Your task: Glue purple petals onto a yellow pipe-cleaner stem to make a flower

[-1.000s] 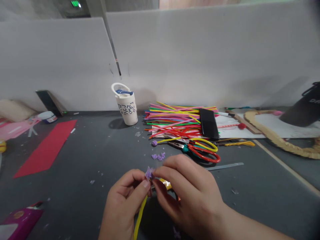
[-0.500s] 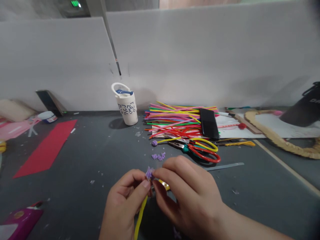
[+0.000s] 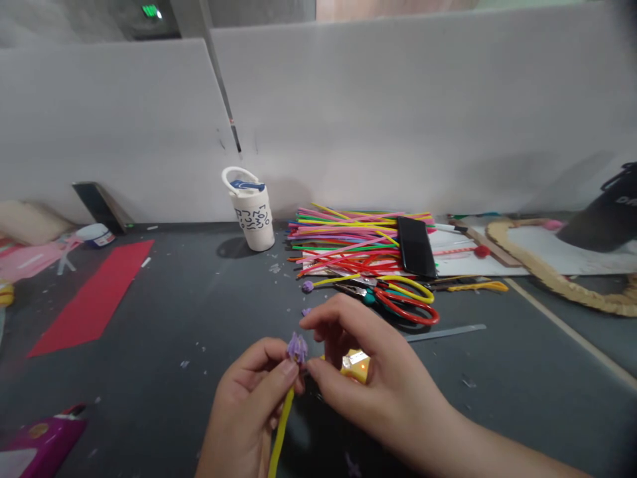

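Note:
My left hand [image 3: 256, 398] is closed, thumb and fingers pinching a yellow pipe cleaner [image 3: 281, 428] just below the purple flower-like tuft [image 3: 297, 348] at its top. Right of the tuft, my right hand [image 3: 375, 375] is open, its thumb and index finger spread apart, the thumb tip close to the tuft's base. Behind that hand's fingers shows part of a yellow tool [image 3: 356, 366] with a small orange light; the rest is hidden. A few loose purple pieces [image 3: 306, 312] lie past my fingertips, mostly covered by my right hand. Beyond them rests another yellow stem with a purple ball [image 3: 308, 286].
A bundle of coloured pipe cleaners [image 3: 343, 232] lies under a black phone [image 3: 417, 245]. Red-handled scissors [image 3: 408, 305] and pliers [image 3: 351, 289] are in front. A white cup [image 3: 256, 219] stands left of these. Red sheet [image 3: 94, 299] and magenta tool [image 3: 47, 438] are at left.
My right fingers have let go of the purple tuft and spread apart, moving up and right. More of the tuft and of the yellow tool now shows. My left hand keeps its pinch.

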Demonstrator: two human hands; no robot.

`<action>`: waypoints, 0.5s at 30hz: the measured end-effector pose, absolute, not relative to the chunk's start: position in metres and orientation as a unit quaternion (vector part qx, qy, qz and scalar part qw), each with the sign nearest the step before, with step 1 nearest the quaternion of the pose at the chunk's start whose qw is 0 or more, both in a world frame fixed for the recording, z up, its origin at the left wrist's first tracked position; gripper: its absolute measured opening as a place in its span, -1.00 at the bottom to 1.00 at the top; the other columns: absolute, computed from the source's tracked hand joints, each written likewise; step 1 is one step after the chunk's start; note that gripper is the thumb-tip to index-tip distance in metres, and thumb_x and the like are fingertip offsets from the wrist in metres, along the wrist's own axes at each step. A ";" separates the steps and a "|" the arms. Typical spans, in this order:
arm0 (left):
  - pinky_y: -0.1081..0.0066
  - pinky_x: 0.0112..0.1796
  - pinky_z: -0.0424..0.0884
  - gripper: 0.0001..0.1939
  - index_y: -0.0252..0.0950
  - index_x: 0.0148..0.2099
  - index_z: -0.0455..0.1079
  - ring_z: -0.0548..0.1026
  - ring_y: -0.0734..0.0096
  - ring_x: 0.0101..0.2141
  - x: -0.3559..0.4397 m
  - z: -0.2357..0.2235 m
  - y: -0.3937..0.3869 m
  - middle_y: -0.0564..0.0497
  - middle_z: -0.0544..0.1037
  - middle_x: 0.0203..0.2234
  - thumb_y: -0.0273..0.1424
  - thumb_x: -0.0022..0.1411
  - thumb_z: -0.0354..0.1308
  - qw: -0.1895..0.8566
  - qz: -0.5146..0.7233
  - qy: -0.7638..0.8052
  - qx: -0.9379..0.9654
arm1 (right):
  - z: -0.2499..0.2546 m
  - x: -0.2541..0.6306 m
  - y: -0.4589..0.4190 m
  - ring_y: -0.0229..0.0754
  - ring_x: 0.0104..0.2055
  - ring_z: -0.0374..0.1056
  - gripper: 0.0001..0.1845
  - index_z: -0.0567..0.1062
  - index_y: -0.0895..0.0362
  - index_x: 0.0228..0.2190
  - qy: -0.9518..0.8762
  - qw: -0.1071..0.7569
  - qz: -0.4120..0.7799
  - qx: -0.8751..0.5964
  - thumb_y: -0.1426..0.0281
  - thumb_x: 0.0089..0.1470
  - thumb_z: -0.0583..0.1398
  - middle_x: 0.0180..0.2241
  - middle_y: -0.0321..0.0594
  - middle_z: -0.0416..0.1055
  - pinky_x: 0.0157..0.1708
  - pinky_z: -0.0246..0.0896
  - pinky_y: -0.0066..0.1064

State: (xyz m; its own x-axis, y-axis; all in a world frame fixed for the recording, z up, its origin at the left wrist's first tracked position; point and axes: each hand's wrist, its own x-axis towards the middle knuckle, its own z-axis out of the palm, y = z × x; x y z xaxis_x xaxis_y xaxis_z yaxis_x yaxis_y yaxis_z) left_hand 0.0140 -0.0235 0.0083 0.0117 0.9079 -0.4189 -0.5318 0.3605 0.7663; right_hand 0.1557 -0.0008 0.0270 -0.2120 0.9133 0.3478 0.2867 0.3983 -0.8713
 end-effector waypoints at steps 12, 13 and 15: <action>0.65 -0.59 0.20 -0.86 -0.29 -0.52 0.53 0.30 0.63 -0.63 0.019 0.011 -0.025 0.13 0.43 -0.66 -0.43 -0.15 0.44 0.655 0.549 0.462 0.238 | 0.031 0.150 0.003 -0.37 -0.54 0.20 -0.77 0.45 0.13 -0.40 -0.611 0.429 0.498 -0.441 0.62 -0.18 0.18 -0.49 -0.39 0.31 -0.59 0.16 -0.60; 0.64 -0.57 0.23 -0.87 -0.28 -0.51 0.54 0.33 0.61 -0.61 0.020 0.011 -0.024 0.12 0.44 -0.65 -0.43 -0.15 0.45 0.651 0.551 0.462 0.241 | 0.031 0.150 0.003 -0.37 -0.54 0.20 -0.77 0.45 0.13 -0.40 -0.610 0.430 0.499 -0.441 0.62 -0.17 0.18 -0.50 -0.39 0.31 -0.59 0.16 -0.59; 0.62 -0.54 0.27 -0.87 -0.27 -0.49 0.57 0.35 0.58 -0.58 0.020 0.012 -0.024 0.11 0.45 -0.64 -0.43 -0.17 0.45 0.647 0.553 0.464 0.244 | 0.031 0.150 0.003 -0.36 -0.53 0.19 -0.77 0.45 0.13 -0.40 -0.607 0.428 0.502 -0.444 0.62 -0.17 0.17 -0.50 -0.39 0.30 -0.58 0.16 -0.58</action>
State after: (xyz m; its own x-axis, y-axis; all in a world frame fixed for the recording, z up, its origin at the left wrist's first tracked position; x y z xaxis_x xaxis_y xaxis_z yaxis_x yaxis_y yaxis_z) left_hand 0.0200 -0.0242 0.0118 -0.0429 0.9427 -0.3309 -0.4887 0.2691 0.8299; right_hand 0.1504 0.0027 0.0312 -0.2397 0.9680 0.0739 0.1090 0.1025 -0.9887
